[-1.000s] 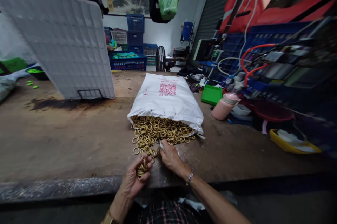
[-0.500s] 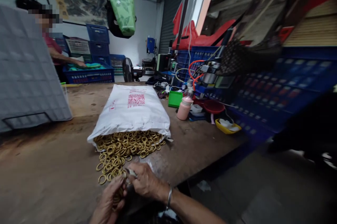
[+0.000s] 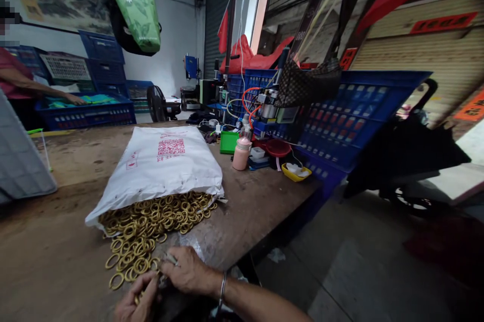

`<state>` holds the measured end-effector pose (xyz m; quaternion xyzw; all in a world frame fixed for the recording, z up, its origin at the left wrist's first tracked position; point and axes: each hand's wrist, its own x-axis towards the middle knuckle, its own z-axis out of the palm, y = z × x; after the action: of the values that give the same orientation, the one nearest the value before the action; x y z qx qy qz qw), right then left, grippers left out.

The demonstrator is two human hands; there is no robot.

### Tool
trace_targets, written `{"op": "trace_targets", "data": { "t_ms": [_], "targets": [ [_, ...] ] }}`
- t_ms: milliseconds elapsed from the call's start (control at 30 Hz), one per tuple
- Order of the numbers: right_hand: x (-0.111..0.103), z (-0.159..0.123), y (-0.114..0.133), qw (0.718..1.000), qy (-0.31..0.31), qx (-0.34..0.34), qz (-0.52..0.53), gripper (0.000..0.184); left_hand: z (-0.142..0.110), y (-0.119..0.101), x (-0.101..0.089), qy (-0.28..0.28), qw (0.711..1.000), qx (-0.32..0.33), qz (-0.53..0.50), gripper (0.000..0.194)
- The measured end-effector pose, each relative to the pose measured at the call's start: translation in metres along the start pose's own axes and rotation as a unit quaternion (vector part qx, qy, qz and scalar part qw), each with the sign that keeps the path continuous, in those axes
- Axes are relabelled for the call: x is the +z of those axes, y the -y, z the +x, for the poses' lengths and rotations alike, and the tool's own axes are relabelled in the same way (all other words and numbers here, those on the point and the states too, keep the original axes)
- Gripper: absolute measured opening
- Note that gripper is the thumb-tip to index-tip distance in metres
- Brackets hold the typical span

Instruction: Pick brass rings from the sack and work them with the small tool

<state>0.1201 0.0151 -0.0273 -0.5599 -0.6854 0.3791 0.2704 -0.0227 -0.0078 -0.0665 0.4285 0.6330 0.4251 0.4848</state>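
Observation:
My left hand (image 3: 136,298) is at the bottom edge, its fingers curled around a few brass-coloured rings (image 3: 139,297). Close beside it, my right hand (image 3: 189,270) is closed, with a bracelet on the wrist. A small grey-white piece (image 3: 171,258) shows at its thumb and forefinger; whether it is a tool or a finger wrap cannot be made out. Just beyond both hands, many loose rings (image 3: 130,246) spill from the mouth of a white sack (image 3: 166,173) lying on the brown table (image 3: 249,211). The sack bears a red printed square code.
A pink bottle (image 3: 241,154), a green tray (image 3: 229,142) and a yellow dish (image 3: 296,173) stand along the table's right side. Blue crates (image 3: 340,115) rise behind them. At far left, a person's arm (image 3: 45,89) reaches into a blue crate (image 3: 91,115).
The view has turned right, so the sack, rings and hands appear farther left. Both hands stay close together in front of the ring pile.

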Motion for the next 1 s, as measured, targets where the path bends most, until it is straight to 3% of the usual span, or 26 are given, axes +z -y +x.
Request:
{"op": "trace_targets", "data": {
  "t_ms": [133,200,333,400,700,1000],
  "targets": [
    [0.003,-0.002,-0.007,0.983,0.079,0.108,0.127,0.022,-0.004,-0.003,0.001,0.017,0.998,0.049,0.021,0.057],
    [0.004,-0.003,-0.011,0.977,0.075,0.123,0.155,0.022,-0.009,-0.007,0.004,0.045,0.999,0.01,0.0,0.058],
    [0.009,-0.003,-0.02,0.983,0.006,0.097,0.157,0.014,-0.013,-0.013,0.006,0.099,0.987,-0.116,-0.046,0.072],
    [0.011,-0.001,-0.023,0.983,-0.013,0.084,0.163,0.013,-0.012,-0.014,0.007,0.121,0.982,-0.132,-0.064,0.071],
    [0.01,-0.005,-0.026,0.975,-0.028,0.048,0.214,0.012,-0.02,-0.03,0.015,0.171,0.972,-0.075,-0.144,0.032],
    [0.004,-0.006,-0.027,0.983,0.01,0.037,0.179,0.026,-0.024,-0.021,0.016,0.158,0.97,-0.052,-0.179,0.03]
  ]
}}
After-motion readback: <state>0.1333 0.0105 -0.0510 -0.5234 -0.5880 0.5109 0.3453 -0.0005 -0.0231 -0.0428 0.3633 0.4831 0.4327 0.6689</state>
